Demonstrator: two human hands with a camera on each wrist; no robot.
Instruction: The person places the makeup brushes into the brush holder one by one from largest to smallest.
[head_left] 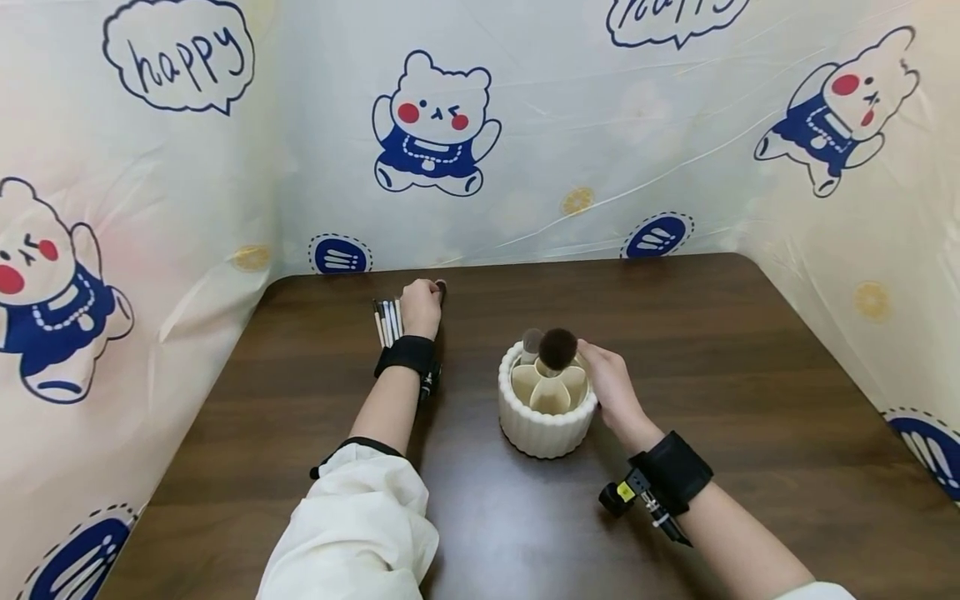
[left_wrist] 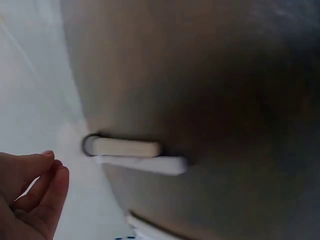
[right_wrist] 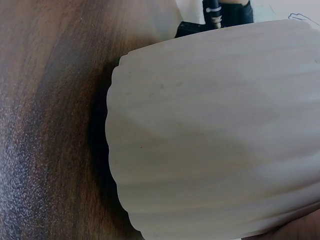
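Note:
My left hand (head_left: 422, 308) is at the far side of the table, over a row of slim makeup brushes (head_left: 387, 321). In the left wrist view its thumb and fingers come close together at the tips, with nothing visible between them. Nearby, a beige handle (left_wrist: 127, 147) and a white handle (left_wrist: 150, 164) lie side by side, blurred. A small dark rounded tip (head_left: 441, 288) shows beside the left fingertips. My right hand (head_left: 615, 387) grips the right side of a cream fluted brush holder (head_left: 543, 429). A large dark-headed makeup brush (head_left: 557, 348) and a smaller grey-headed brush (head_left: 532, 342) stand in the holder.
Both things rest on a dark brown wooden table (head_left: 480, 508). Pale curtains (head_left: 322, 150) printed with cartoon bears hang behind the far edge and along both sides. Part of another brush handle (left_wrist: 155, 231) shows at the lower edge of the left wrist view.

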